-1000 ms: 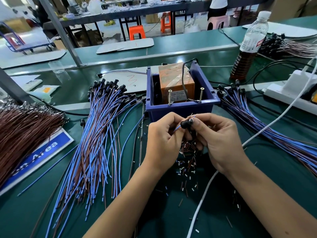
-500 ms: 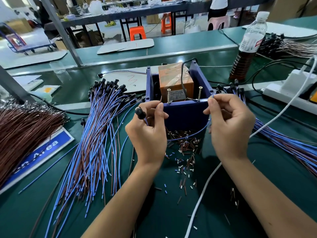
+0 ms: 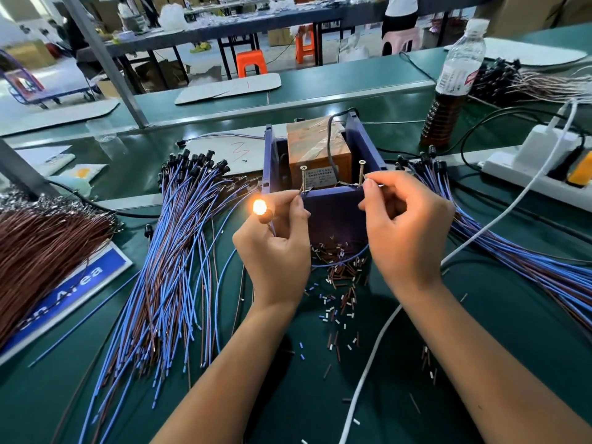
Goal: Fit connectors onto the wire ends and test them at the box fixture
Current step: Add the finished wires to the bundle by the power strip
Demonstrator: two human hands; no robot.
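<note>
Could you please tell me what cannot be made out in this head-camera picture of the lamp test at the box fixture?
- Head view: whether the wire ends touch the screws; the right hand and left hand fingertips cover them.
- The label on the brown block: print too small.
- The lamp holder: glare from the lit bulb washes it out.
- The blue sign: cut off by brown wires.

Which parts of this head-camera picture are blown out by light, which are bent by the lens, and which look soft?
Head view: the lit bulb at the left hand is blown out to a white-orange glow; the bench edge bows from wide-angle distortion; the far background with the orange stool looks soft and overexposed at the upper left; the right hand and blue box fixture are sharp.
</note>
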